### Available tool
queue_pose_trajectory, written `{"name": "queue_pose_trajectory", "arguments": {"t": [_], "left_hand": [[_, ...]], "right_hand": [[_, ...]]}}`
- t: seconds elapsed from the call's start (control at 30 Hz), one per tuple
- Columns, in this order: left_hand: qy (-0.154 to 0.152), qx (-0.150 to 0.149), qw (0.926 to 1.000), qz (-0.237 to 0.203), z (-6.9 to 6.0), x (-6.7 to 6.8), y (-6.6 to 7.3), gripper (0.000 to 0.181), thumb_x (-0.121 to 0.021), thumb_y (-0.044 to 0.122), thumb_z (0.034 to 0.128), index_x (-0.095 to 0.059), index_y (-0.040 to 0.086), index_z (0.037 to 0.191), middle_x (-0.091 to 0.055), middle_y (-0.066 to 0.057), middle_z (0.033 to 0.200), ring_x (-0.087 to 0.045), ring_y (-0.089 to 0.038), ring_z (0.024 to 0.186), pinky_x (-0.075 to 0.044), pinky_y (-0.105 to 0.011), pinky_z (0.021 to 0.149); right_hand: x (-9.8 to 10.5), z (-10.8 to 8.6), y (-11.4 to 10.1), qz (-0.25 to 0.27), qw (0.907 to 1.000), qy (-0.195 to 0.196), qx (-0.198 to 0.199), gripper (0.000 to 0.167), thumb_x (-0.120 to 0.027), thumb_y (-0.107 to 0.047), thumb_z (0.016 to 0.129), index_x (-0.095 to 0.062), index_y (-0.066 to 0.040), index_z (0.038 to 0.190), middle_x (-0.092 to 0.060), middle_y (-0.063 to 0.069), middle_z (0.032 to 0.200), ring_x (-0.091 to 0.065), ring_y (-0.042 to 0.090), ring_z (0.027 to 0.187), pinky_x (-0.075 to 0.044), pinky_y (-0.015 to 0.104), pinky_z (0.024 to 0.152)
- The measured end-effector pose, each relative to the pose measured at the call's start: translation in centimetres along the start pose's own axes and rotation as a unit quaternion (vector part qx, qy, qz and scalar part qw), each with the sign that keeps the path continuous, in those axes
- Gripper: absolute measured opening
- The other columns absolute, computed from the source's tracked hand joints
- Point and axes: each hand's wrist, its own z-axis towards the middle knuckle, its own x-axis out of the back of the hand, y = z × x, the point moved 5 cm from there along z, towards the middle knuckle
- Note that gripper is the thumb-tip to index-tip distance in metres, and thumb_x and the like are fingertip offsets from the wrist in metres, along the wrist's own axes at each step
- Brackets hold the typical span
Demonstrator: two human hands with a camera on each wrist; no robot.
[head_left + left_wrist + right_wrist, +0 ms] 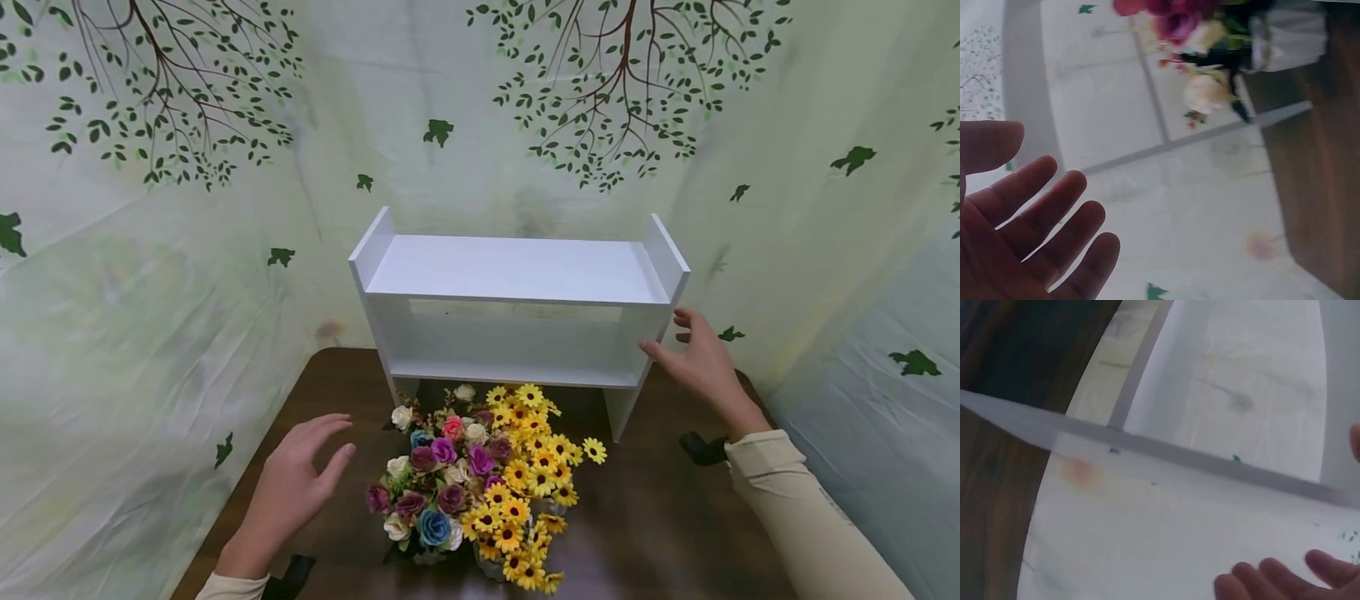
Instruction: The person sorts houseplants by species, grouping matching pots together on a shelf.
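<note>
A white two-tier shelf [517,268] stands upright toward the back of the table. Beside its right side panel [1210,467] is my right hand [699,358], fingers and thumb spread apart with nothing between them. Whether a fingertip touches the panel, I cannot tell. My left hand [296,475] hovers to the left of the flowers, its fingers [1054,215] loosely extended and holding nothing. In front of the shelf are a mixed bouquet [442,467] of purple, blue, white and pink flowers and a bunch of yellow daisy-like flowers [525,475]. Their pots are mostly hidden beneath the blooms.
Everything stands on a dark brown table [660,517]. Behind it hangs a pale backdrop [487,183] printed with branches and green leaves, continuing down both sides. Each wrist carries a black strap-like piece [702,448]. The flowers stand close before the shelf's lower opening.
</note>
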Motion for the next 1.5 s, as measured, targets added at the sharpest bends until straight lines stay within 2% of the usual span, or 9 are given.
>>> {"name": "queue_pose_trajectory", "arguments": {"t": [0.3, 0.4, 0.53, 0.77, 0.87, 1.0, 1.2, 1.37, 1.5], "left_hand": [[-0.019, 0.059, 0.9981, -0.001, -3.1, -1.6, -2.0, 0.032, -0.078, 0.004, 0.0798, -0.07, 0.006, 0.111, -0.074, -0.011, 0.108, -0.069, -0.031, 0.095, -0.054, -0.053, 0.076], [-0.026, 0.082, 0.9963, -0.002, -3.9, -2.3, -2.6, 0.031, -0.078, 0.005, 0.0805, -0.07, 0.006, 0.11, -0.074, -0.01, 0.106, -0.069, -0.029, 0.091, -0.054, -0.05, 0.073], [-0.041, 0.103, 0.9938, -0.007, -4.9, -3.3, -3.5, 0.032, -0.078, 0.005, 0.0807, -0.07, 0.005, 0.112, -0.074, -0.01, 0.105, -0.069, -0.028, 0.09, -0.055, -0.046, 0.072], [-0.095, 0.094, 0.9906, -0.03, -7.0, -5.8, -4.0, 0.05, -0.079, -0.001, 0.0707, -0.066, 0.002, 0.119, -0.072, -0.011, 0.111, -0.069, -0.027, 0.093, -0.056, -0.041, 0.074], [-0.145, 0.096, 0.9827, -0.065, -8.1, -7.5, -3.7, 0.062, -0.081, 0.002, 0.0657, -0.061, 0.0, 0.124, -0.069, -0.011, 0.118, -0.066, -0.026, 0.101, -0.056, -0.036, 0.079], [-0.205, 0.132, 0.9612, -0.129, -9.6, -10.1, -3.1, 0.086, -0.089, 0.013, 0.0632, -0.049, -0.005, 0.137, -0.061, -0.017, 0.133, -0.059, -0.034, 0.12, -0.054, -0.037, 0.094], [-0.248, 0.187, 0.9294, -0.2, -11.0, -12.9, -1.7, 0.11, -0.091, 0.036, 0.0669, -0.029, -0.001, 0.151, -0.048, -0.022, 0.148, -0.049, -0.039, 0.133, -0.048, -0.045, 0.105], [-0.208, 0.206, 0.9027, -0.315, -11.9, -14.3, -1.0, 0.098, -0.089, 0.025, 0.0724, -0.034, 0.017, 0.153, -0.051, -0.001, 0.148, -0.052, -0.008, 0.131, -0.046, -0.028, 0.106], [-0.113, 0.15, 0.9185, -0.348, -12.2, -14.8, -0.4, 0.086, -0.089, 0.009, 0.0681, -0.048, 0.006, 0.143, -0.054, 0.022, 0.135, -0.053, 0.01, 0.12, -0.047, -0.016, 0.096]], "right_hand": [[-1.1, 2.5, -1.3, 0.037, 0.9949, 0.085, 0.041, 0.065, -0.054, -0.043, 0.099, -0.037, -0.002, 0.146, -0.049, 0.027, 0.143, -0.053, 0.046, 0.121, -0.048, 0.064, 0.091], [-1.3, 3.0, -1.5, 0.02, 0.9915, 0.124, 0.036, 0.048, -0.047, -0.039, 0.102, -0.054, 0.002, 0.125, -0.063, 0.026, 0.111, -0.057, 0.039, 0.092, -0.049, 0.051, 0.073], [-1.4, 3.4, -1.6, 0.004, 0.9886, 0.147, 0.033, 0.039, -0.042, -0.03, 0.104, -0.056, 0.002, 0.087, -0.049, 0.012, 0.066, -0.044, 0.028, 0.058, -0.035, 0.036, 0.052], [-1.5, 3.7, -1.8, -0.023, 0.9813, 0.166, 0.095, 0.037, -0.046, -0.018, 0.102, -0.049, -0.001, 0.069, -0.042, 0.007, 0.054, -0.037, 0.023, 0.048, -0.03, 0.032, 0.046], [-1.5, 3.7, -1.6, -0.038, 0.9766, 0.18, 0.111, 0.037, -0.046, -0.016, 0.101, -0.051, 0.001, 0.069, -0.044, 0.01, 0.054, -0.038, 0.025, 0.049, -0.028, 0.032, 0.047], [-1.6, 3.7, -1.3, -0.053, 0.9735, 0.189, 0.117, 0.036, -0.046, -0.016, 0.102, -0.053, 0.003, 0.072, -0.045, 0.012, 0.054, -0.038, 0.026, 0.05, -0.027, 0.032, 0.047], [-1.8, 3.7, -1.1, -0.045, 0.9738, 0.189, 0.119, 0.035, -0.045, -0.017, 0.103, -0.058, 0.007, 0.081, -0.041, 0.008, 0.054, -0.034, 0.022, 0.049, -0.027, 0.032, 0.046], [-2.0, 3.8, -1.2, -0.035, 0.9749, 0.186, 0.118, 0.036, -0.043, -0.018, 0.104, -0.059, 0.006, 0.084, -0.038, 0.006, 0.054, -0.032, 0.019, 0.048, -0.027, 0.031, 0.045], [-2.0, 3.8, -1.1, -0.031, 0.9745, 0.19, 0.116, 0.036, -0.043, -0.017, 0.103, -0.054, 0.004, 0.076, -0.037, 0.006, 0.054, -0.032, 0.021, 0.048, -0.027, 0.032, 0.045]]}}
